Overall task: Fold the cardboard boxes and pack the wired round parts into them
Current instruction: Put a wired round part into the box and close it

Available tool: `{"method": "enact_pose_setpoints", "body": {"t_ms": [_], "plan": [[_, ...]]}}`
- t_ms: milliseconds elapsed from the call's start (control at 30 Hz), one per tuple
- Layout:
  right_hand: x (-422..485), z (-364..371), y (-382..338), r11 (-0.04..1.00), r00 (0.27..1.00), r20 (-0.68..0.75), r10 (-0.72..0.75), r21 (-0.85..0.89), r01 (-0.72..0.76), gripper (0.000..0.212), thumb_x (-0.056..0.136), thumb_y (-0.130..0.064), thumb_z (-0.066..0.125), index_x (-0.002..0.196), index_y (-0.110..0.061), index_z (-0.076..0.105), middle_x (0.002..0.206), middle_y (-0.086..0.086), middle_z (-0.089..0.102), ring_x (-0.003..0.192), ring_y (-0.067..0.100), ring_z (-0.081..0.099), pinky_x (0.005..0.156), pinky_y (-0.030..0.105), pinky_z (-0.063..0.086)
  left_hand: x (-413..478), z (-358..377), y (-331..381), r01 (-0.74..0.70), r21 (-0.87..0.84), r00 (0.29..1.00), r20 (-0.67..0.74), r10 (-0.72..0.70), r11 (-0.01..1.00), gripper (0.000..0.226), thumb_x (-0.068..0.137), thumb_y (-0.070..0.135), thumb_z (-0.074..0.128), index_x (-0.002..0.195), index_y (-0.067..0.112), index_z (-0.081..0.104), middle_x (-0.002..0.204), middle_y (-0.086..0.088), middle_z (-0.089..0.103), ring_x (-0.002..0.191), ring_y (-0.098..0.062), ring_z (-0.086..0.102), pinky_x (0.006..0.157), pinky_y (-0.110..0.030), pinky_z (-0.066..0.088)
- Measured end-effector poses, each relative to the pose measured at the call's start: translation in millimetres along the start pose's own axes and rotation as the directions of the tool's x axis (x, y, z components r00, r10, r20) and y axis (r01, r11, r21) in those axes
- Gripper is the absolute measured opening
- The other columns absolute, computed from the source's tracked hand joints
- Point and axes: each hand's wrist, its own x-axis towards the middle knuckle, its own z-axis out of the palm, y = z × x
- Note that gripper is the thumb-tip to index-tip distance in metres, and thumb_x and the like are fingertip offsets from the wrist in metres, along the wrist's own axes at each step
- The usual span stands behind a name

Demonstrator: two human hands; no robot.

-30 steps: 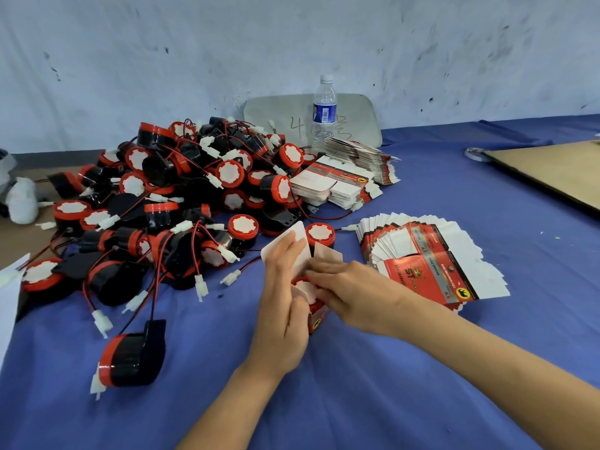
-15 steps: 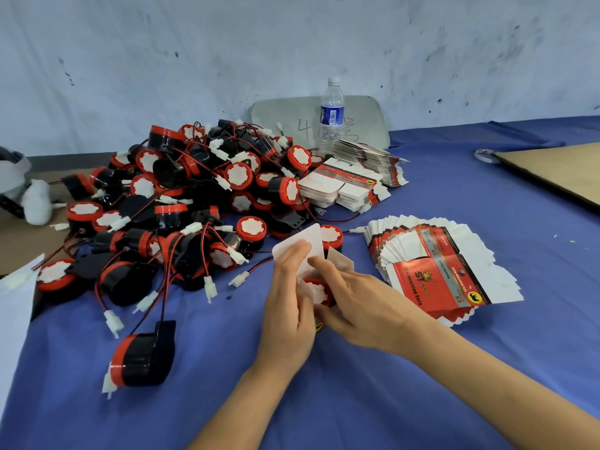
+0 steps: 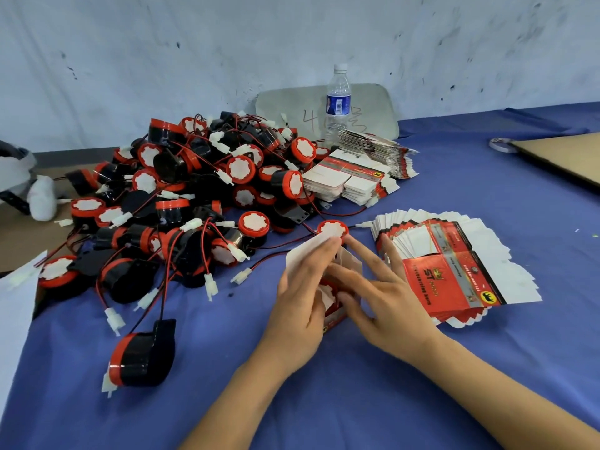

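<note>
A small red and white cardboard box (image 3: 334, 315) stands on the blue cloth between my hands, its white flap (image 3: 302, 254) raised. My left hand (image 3: 302, 300) grips the box from the left, fingers lying along the flap. My right hand (image 3: 386, 297) has its fingers spread; the index finger and thumb press on the box's open end. A big pile of black and red wired round parts (image 3: 194, 196) lies to the left. One round part (image 3: 331, 229) sits just beyond my fingertips. Flat unfolded boxes (image 3: 454, 264) are fanned out at my right.
Another round part (image 3: 143, 358) lies alone at the front left. More stacks of flat boxes (image 3: 350, 180) sit behind the pile, next to a water bottle (image 3: 337, 105). A cardboard sheet (image 3: 558, 154) and a tape roll (image 3: 501, 145) are at the far right, white paper (image 3: 13, 313) at the left edge.
My right hand's fingers have spread out and straightened from lying curled over the box. The left hand keeps holding the box with its flap up.
</note>
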Motion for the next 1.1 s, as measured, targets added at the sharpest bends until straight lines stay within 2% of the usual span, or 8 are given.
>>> {"method": "enact_pose_setpoints", "body": {"t_ms": [100,333,467,600,700,833,933,1100], "plan": [[0.4,-5.2,7.1,0.974,0.993,-0.056,0.103,0.206,-0.089,0.035,0.086,-0.014,0.063,0.121,-0.014,0.063,0.115,-0.003,0.066,0.131,0.015,0.041,0.106,0.063,0.031,-1.2,0.5,-0.7,0.032,-0.01,0.999,0.018,-0.032,0.999,0.08,0.089,0.001,0.032,0.144,0.057,0.019,0.151,0.027,0.03,0.14,-0.002,0.031,0.114,-0.045,0.032],[1.1,-11.5,11.8,0.997,0.997,0.004,-0.083,-0.009,0.083,0.033,0.092,-0.028,0.053,0.114,-0.01,0.069,0.101,-0.001,0.073,0.115,0.017,0.054,0.108,0.055,0.034,-2.9,4.6,-0.2,-0.006,-0.009,0.999,-0.034,0.005,1.0,0.076,0.089,0.002,0.032,0.143,0.055,0.026,0.144,0.025,0.04,0.134,-0.007,0.041,0.108,-0.031,0.04],[-2.0,-9.7,13.6,0.995,0.985,0.151,-0.089,-0.023,0.093,0.04,0.096,-0.028,0.045,0.132,-0.016,0.057,0.117,0.001,0.069,0.118,0.022,0.057,0.11,0.056,0.032,-2.6,5.3,5.0,-0.15,0.201,0.968,-0.169,0.185,0.968,0.076,0.086,-0.006,0.041,0.142,0.044,0.031,0.149,0.02,0.027,0.138,-0.008,0.033,0.102,-0.044,0.046],[-2.9,-11.5,12.5,0.987,0.991,0.059,-0.118,0.113,0.111,0.034,0.097,-0.018,0.045,0.13,-0.02,0.05,0.108,-0.003,0.068,0.099,0.017,0.062,0.1,0.042,0.047,-2.8,9.8,8.2,-0.083,0.38,0.894,-0.38,0.238,0.921,0.095,0.08,-0.013,0.063,0.144,0.044,0.021,0.157,0.004,0.006,0.142,-0.023,0.022,0.111,-0.042,0.033],[-2.3,-9.8,8.9,0.983,0.992,-0.123,-0.026,0.177,0.047,0.024,0.098,-0.02,0.045,0.122,-0.02,0.048,0.112,-0.004,0.051,0.086,0.011,0.058,0.076,0.02,0.048,-2.4,10.2,9.0,0.066,0.102,0.885,-0.465,-0.011,0.993,0.112,0.082,-0.011,0.065,0.149,0.045,-0.005,0.157,0.008,-0.02,0.145,0.002,-0.013,0.113,-0.01,0.007],[0.0,-8.6,2.8,0.672,0.888,0.0,0.461,0.653,-0.349,0.021,0.09,-0.02,0.065,0.107,-0.032,0.059,0.102,-0.017,0.062,0.079,0.004,0.065,0.073,0.016,0.049,0.1,7.3,5.8,0.241,-0.374,0.89,-0.283,-0.358,0.895,0.106,0.093,-0.004,0.054,0.132,0.072,-0.009,0.156,0.028,0.004,0.143,0.005,0.018,0.114,-0.021,0.026],[1.3,-10.1,2.8,0.689,0.904,0.116,0.411,0.61,-0.391,0.016,0.086,-0.016,0.065,0.1,-0.02,0.072,0.102,-0.006,0.066,0.092,0.008,0.063,0.079,0.018,0.049,2.1,6.2,5.9,0.294,-0.442,0.897,-0.179,-0.405,0.847,0.095,0.096,-0.003,0.049,0.127,0.078,0.009,0.156,0.022,0.023,0.141,-0.003,0.029,0.114,-0.04,0.034],[1.6,-6.9,-0.9,0.738,0.904,0.24,0.355,0.521,-0.429,0.017,0.09,-0.012,0.065,0.103,-0.015,0.075,0.112,-0.008,0.067,0.108,0.002,0.059,0.09,0.018,0.048,2.3,8.3,2.6,0.299,-0.517,0.894,-0.141,-0.424,0.802,0.082,0.096,-0.005,0.046,0.134,0.066,0.027,0.147,0.009,0.045,0.133,-0.01,0.046,0.105,-0.041,0.045]]}}
